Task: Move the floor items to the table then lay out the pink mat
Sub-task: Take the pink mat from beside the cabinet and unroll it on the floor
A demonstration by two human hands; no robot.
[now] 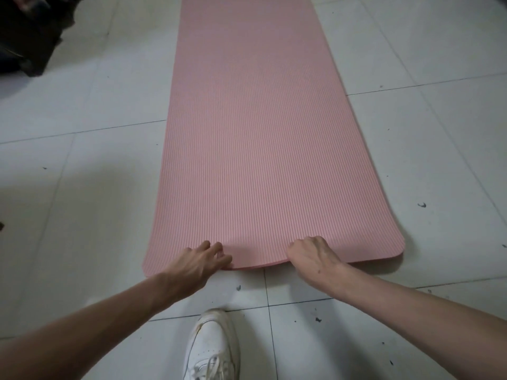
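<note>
The pink mat (263, 138) lies unrolled flat on the white tiled floor, running away from me past the top of the view. Its surface is ribbed and its near corners are rounded. My left hand (199, 260) grips the near edge left of centre, thumb under the edge and fingers on top. My right hand (311, 257) is curled around the same edge right of centre. Between the two hands the edge is lifted slightly off the floor.
A white sneaker (211, 349) stands on the floor tiles (82, 204) just in front of the mat's near edge. Dark bags or clothes (27, 31) lie piled at the far left corner. Small dark specks dot the tiles.
</note>
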